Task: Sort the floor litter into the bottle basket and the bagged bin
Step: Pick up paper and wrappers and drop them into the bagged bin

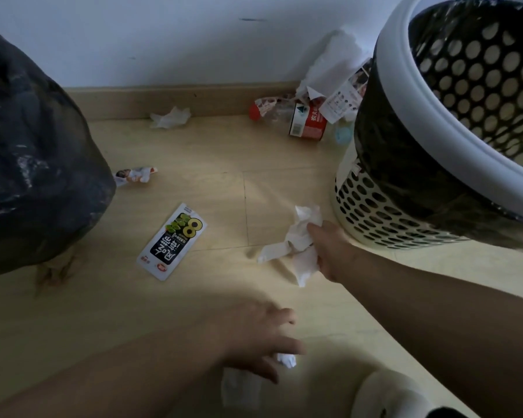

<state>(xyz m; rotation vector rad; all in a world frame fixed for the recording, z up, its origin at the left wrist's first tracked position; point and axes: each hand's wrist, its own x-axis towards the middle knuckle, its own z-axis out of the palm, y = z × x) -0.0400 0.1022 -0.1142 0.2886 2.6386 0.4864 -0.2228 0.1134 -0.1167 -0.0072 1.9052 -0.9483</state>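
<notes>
Single head-worn wide-angle view. Pitched forward and down onto pale wood-look floor (254, 164), facing white painted wall (194, 40). Close range; white perforated plastic bin with black liner (375, 212) cropped at right edge.

Tissue (296, 236) in right hand (329, 251) beside bagged bin (411, 116)

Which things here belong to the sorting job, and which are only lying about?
Job: right hand gripping crumpled tissue; left hand near paper scrap; sachet; bottle; lined basket; black bag.
Lying about: skirting board; pale rounded thing, unidentifiable.
</notes>
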